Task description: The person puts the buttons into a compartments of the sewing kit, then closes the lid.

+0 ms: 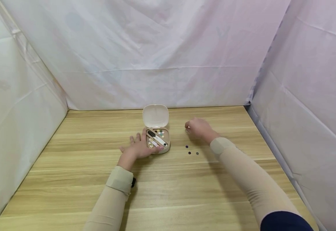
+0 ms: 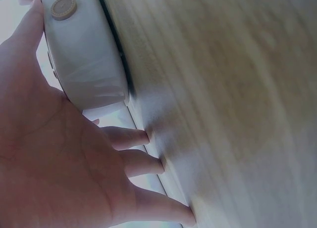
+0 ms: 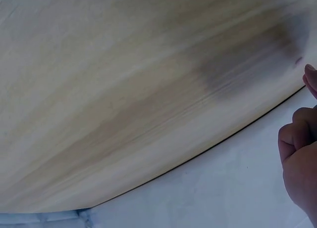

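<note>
A small beige sewing kit box [image 1: 168, 148] stands with its translucent lid [image 1: 155, 115] raised. Inside lie several coloured buttons [image 1: 160, 132], a slim black-and-white tool [image 1: 158, 138] across the middle and a yellow ring-shaped piece [image 1: 150, 145]. My left hand [image 1: 137, 148] rests against the box's near left corner, thumb along the front, other fingers spread and straight on the table. To the right of the box my right hand [image 1: 200, 129] is held over the table with curled fingers and thumb close together. Whether anything is between its fingertips is hidden.
Three small dark buttons, one of them a dark blue button [image 1: 186, 146], lie on the wooden table [image 1: 168, 199] just nearer than my right hand. White cloth [image 1: 156, 48] hangs behind the table and along both sides.
</note>
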The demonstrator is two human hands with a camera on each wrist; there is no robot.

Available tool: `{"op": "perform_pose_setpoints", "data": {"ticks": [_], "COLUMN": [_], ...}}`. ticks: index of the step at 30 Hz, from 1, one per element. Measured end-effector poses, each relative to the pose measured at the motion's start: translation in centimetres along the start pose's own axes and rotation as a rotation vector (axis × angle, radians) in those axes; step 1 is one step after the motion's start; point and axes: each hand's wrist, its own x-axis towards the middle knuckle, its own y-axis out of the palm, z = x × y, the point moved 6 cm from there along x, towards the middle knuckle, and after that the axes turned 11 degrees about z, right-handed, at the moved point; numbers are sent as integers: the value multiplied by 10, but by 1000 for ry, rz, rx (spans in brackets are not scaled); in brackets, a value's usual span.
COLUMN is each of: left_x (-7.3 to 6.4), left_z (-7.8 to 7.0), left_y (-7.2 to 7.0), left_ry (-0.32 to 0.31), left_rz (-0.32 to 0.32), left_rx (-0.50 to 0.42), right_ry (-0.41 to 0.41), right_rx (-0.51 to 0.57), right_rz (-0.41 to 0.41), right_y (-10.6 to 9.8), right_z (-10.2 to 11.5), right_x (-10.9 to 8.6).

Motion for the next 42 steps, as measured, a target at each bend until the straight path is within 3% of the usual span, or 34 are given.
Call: {"op": "perform_pose_setpoints", "data": {"ticks": [8, 19, 29, 42], "left_x": [-1, 0, 1, 1], "left_z": [-1, 0, 1, 3], "left_y": [-1, 0, 1, 2], "left_ry": [3, 4, 8, 3], "left_rz": [-4, 1, -5, -6], "left_rx": [-2, -1, -4, -9], "right_ry": [57, 45, 80, 14], "right_rx": [71, -29, 36, 6], "right_rz": [33, 42, 66, 84], "right_y": [7, 16, 20, 18], "right_z": [-5, -2, -5, 0], "right_x": [0, 2, -1, -7]}}
